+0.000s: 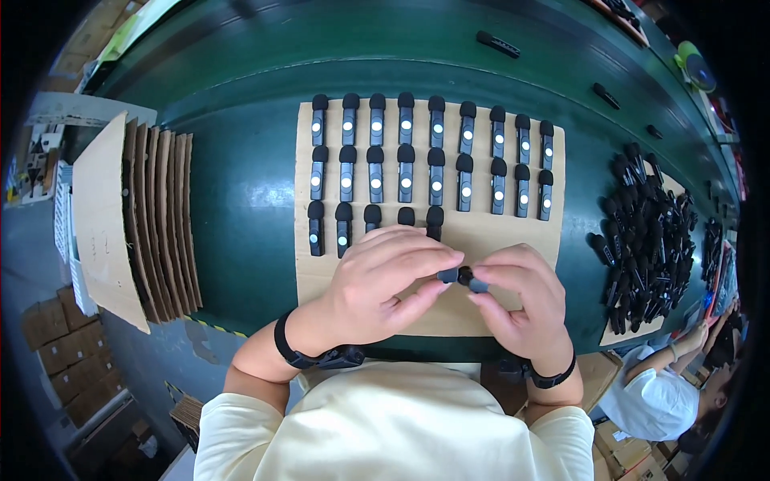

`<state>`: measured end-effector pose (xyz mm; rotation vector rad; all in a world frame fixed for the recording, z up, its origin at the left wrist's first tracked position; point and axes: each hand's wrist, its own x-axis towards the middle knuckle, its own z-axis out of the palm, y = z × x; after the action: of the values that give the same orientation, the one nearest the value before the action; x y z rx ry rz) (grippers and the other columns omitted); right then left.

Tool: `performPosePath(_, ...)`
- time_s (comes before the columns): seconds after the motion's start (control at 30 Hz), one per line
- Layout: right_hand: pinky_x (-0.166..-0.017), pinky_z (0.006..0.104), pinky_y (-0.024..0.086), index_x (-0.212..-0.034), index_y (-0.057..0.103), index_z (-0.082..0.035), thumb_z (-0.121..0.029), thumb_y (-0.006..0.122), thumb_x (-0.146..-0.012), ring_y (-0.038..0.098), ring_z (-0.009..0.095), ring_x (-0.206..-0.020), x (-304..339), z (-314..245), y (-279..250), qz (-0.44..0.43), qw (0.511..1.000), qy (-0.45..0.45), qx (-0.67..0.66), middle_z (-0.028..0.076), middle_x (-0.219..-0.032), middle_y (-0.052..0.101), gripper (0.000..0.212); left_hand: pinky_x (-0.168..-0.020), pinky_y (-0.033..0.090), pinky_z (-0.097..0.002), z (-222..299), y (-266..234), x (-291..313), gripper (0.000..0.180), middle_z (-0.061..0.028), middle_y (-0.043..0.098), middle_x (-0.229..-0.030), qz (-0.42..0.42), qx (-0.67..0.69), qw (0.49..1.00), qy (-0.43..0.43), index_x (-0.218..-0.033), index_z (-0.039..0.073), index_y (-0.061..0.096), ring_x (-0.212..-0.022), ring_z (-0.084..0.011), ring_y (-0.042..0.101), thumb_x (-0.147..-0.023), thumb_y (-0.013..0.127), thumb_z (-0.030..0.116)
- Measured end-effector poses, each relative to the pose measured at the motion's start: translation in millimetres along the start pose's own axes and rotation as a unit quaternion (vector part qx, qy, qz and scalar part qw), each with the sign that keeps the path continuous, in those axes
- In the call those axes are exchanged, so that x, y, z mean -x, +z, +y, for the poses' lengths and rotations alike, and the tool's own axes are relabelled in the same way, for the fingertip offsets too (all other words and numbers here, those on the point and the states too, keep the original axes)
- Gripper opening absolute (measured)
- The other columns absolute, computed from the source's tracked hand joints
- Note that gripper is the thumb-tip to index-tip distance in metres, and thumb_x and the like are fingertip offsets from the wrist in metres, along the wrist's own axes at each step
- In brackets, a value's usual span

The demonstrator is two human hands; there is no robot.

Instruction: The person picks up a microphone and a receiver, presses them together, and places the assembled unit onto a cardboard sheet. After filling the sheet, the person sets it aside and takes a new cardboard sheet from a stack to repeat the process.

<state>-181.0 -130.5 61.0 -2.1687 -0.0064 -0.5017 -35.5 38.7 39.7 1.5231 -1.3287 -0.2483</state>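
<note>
My left hand (389,280) and my right hand (521,297) meet above the front of a cardboard sheet (513,240). Between their fingertips is a small dark clip-on microphone (465,276) with a black foam tip. Each hand is closed in a pinch, the left on one end and the right on the other; whether it is one piece or two I cannot tell. Beyond them, similar microphones (406,180) lie in neat rows on the sheet, foam tips away from me, each with a pale round dot. My left hand partly covers the nearest row.
A heap of black microphones (650,240) lies on the right of the green table (241,184). Loose ones (499,44) are scattered at the far side. Cardboard sheets (160,224) stand stacked at the left. Another person (658,393) is at the lower right.
</note>
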Motion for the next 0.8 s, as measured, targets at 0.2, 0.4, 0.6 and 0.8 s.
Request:
performPosePath(0.2, -0.073, 0.0373, 0.053, -0.1, 0.059, -0.002, 0.005, 0.075, -0.072, 0.066, 0.031, -0.088, 20.3, 18.6, -14.8, 0.008, 0.994, 0.012, 0.109, 0.016, -0.102, 0.066, 0.033, -0.089, 0.054, -0.043, -0.3, 18.5, 0.1, 0.03, -0.0127, 0.069, -0.111, -0.021, -0.087, 0.996, 0.03, -0.103, 0.001, 0.066, -0.095, -0.0282, 0.068, -0.074, 0.074, 0.002)
performPosePath(0.4, -0.074, 0.0405, 0.053, -0.099, 0.054, -0.004, 0.005, 0.074, -0.073, 0.065, 0.034, -0.089, 32.6, 28.1, -14.1, -0.023, 0.977, -0.026, 0.21, 0.016, -0.11, 0.064, 0.034, -0.092, 0.052, -0.0417, 2.5, 38.5, -3.4, 0.024, -0.0133, 0.067, -0.111, -0.068, -0.26, 0.956, 0.119, -0.097, 0.002, 0.066, -0.102, -0.0277, 0.065, -0.075, 0.066, 0.009)
performPosePath(0.6, -0.074, 0.0406, 0.053, -0.095, 0.054, -0.005, 0.005, 0.073, -0.072, 0.064, 0.033, -0.09, 42.0, 29.9, -7.3, -0.074, 0.972, -0.027, 0.222, 0.015, -0.114, 0.062, 0.032, -0.099, 0.047, -0.0425, 3.5, 45.3, 4.6, 0.023, -0.0136, 0.065, -0.109, -0.149, -0.322, 0.925, 0.139, -0.093, 0.002, 0.065, -0.106, -0.0271, 0.061, -0.074, 0.06, 0.014)
performPosePath(0.8, -0.072, 0.0396, 0.052, -0.092, 0.056, -0.004, 0.005, 0.072, -0.071, 0.062, 0.031, -0.084, 38.4, 36.5, -6.9, -0.089, 0.972, -0.018, 0.217, 0.014, -0.113, 0.061, 0.028, -0.101, 0.045, -0.046, 0.7, 48.6, 3.6, 0.021, -0.0138, 0.063, -0.107, -0.14, -0.33, 0.926, 0.117, -0.091, 0.003, 0.064, -0.103, -0.0268, 0.059, -0.074, 0.06, 0.014)
